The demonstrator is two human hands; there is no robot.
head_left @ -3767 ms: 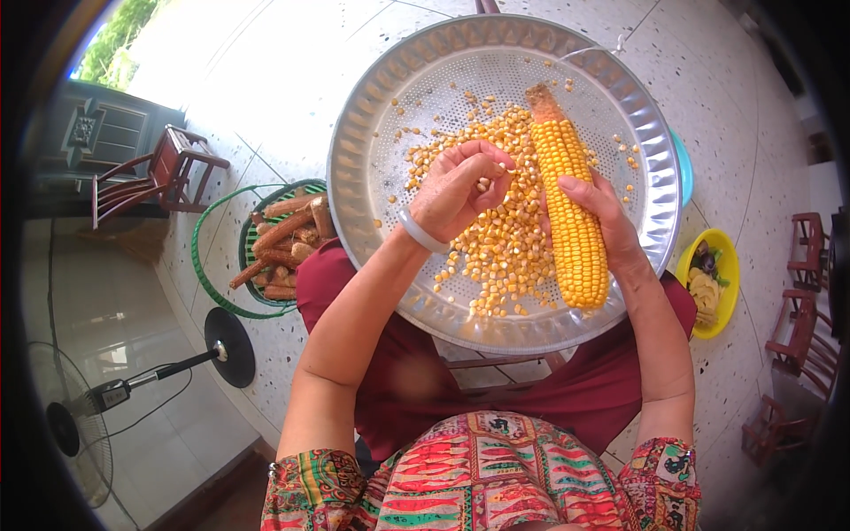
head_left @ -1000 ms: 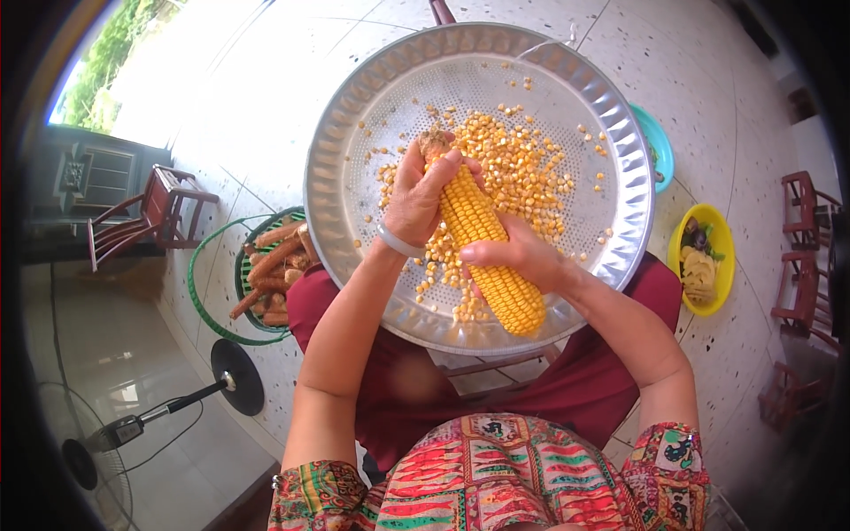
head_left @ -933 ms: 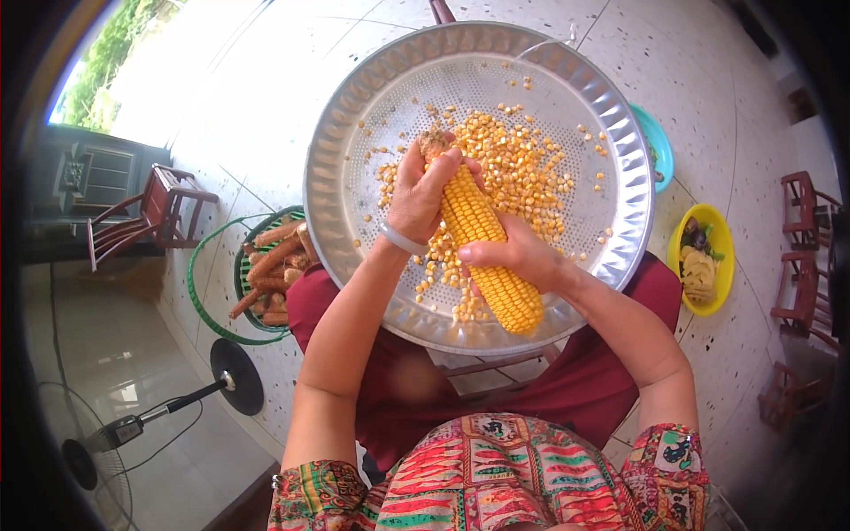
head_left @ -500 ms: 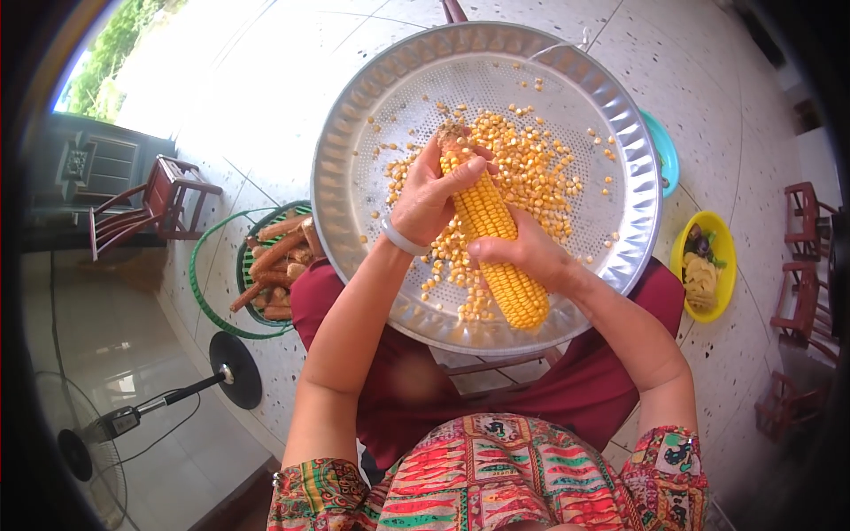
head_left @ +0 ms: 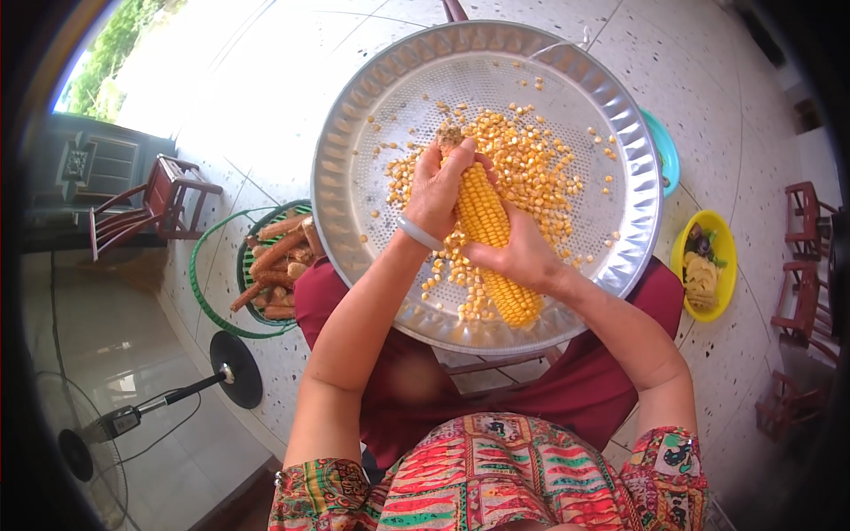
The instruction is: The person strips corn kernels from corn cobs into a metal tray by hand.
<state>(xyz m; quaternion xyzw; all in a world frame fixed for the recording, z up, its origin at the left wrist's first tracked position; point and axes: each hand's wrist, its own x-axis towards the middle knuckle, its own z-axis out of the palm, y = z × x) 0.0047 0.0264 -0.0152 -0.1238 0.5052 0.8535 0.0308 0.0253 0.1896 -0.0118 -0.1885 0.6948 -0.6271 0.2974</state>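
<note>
A large yellow ear of corn (head_left: 482, 212) slants across the tray, its brown stalk end pointing away from me and its tip toward me on the right. My left hand (head_left: 436, 190), with a pale bangle at the wrist, is wrapped round the stalk end, the thumb lying along the top. Lower down, my right hand (head_left: 522, 252) grips the middle of the ear, thumb across it. Beneath both hands is a round, perforated metal tray (head_left: 390, 97) with a fluted rim, resting over my lap. Loose corn kernels (head_left: 536, 164) are scattered on it, thickest beyond the ear.
On the left stands a green basket (head_left: 208, 288) of bare corn cobs (head_left: 282, 252), near a fan's round base (head_left: 235, 370) and a wooden chair (head_left: 159, 203). To the right are a yellow bowl (head_left: 728, 274) holding food pieces, a turquoise basin (head_left: 668, 150) and several small wooden chairs (head_left: 801, 301).
My left hand has rolled over the stalk end, its thumb now nearer the top. The ear has turned slightly within my hands, and my right hand has shifted a little left.
</note>
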